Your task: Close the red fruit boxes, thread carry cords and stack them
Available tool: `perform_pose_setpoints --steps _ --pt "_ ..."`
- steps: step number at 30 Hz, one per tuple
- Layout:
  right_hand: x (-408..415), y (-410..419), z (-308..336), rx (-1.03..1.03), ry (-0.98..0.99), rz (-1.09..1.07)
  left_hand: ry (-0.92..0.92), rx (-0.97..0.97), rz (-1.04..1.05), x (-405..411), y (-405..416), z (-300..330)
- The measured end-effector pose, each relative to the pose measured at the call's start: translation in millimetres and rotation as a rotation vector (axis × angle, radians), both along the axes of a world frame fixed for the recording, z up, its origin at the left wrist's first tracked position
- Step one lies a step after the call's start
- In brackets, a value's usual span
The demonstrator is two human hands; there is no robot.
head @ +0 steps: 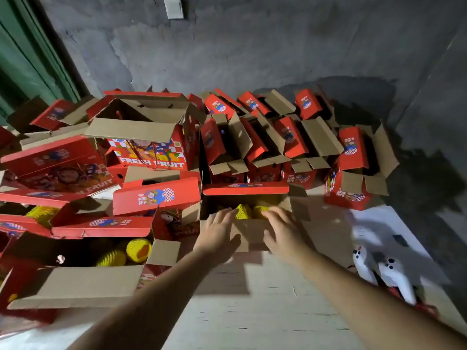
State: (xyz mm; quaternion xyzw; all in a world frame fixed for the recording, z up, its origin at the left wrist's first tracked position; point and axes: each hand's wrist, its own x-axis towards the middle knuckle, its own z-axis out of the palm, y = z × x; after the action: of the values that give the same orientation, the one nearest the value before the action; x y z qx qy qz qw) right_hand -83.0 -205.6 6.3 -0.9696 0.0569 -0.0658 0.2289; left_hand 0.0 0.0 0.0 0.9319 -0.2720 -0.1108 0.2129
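An open red fruit box point(246, 189) stands in front of me with fruit in yellow foam nets point(243, 212) inside. Its near brown flap point(252, 236) lies folded over the opening. My left hand point(218, 232) and my right hand point(281, 229) both rest flat on that flap, fingers spread and pointing away from me. Another open box point(75, 286) with netted fruit point(139, 250) sits at the lower left. On a stack behind stands a box marked FRESH FRUIT point(151, 152), a red carry cord point(149, 157) hanging down its front.
Many open red boxes point(290, 140) crowd the floor up to the grey concrete wall point(252, 46). A green door point(25, 59) is at the far left. White objects with black dots point(379, 271) lie on a white sheet at the right. Flattened cardboard point(252, 311) covers the floor under my arms.
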Motion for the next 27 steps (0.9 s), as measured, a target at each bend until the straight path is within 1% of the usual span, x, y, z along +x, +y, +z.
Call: perform_pose_setpoints --steps 2,3,4,5,8,9,12,14,17,20,21,22,23,25,26,27 --pt "26 -3 -1 -0.189 0.224 0.054 -0.048 0.265 -0.039 22 -5 -2" --pt "37 -7 -8 -0.245 0.316 0.078 -0.042 0.358 -0.051 31 -5 -7" --pt "43 -9 -12 -0.259 0.385 0.083 -0.006 0.395 -0.045 36 -5 -9" --pt "46 -11 -20 -0.283 0.394 0.079 0.015 0.409 -0.031 39 -4 -16" --pt "37 -20 -40 -0.359 0.322 0.095 0.008 0.326 0.025 34 -1 -31" --pt "31 -24 -43 -0.349 0.281 0.102 -0.013 0.303 0.022 32 1 -34" --pt "0 -32 -48 -0.278 0.247 0.145 -0.045 0.22 -0.045 7 12 -39" --pt "-32 -35 -47 -0.242 0.232 0.172 -0.023 0.149 -0.059 -19 19 -36" --pt "-86 -40 -40 -0.099 0.242 0.164 0.006 0.093 -0.098 -66 23 -31" --pt "-117 -40 -34 0.055 0.292 0.186 0.014 0.138 -0.106 -98 16 -28" --pt "-120 -39 -32 0.141 0.274 0.187 0.029 0.125 -0.088 -101 11 -28" --pt "-118 -36 -31 0.222 0.214 0.177 0.039 0.108 -0.067 -101 7 -28" --pt "-112 -34 -33 0.249 0.126 0.162 0.013 0.1 -0.053 -97 3 -28" --pt "-98 -32 -38 0.125 0.011 0.085 -0.154 0.144 -0.028 -89 -3 -25" --pt "-91 -33 -42 0.052 0.006 0.028 -0.247 0.155 0.001 -84 -3 -25" --pt "-83 -35 -46 0.012 0.041 -0.024 -0.304 0.153 0.049 -80 -2 -26"
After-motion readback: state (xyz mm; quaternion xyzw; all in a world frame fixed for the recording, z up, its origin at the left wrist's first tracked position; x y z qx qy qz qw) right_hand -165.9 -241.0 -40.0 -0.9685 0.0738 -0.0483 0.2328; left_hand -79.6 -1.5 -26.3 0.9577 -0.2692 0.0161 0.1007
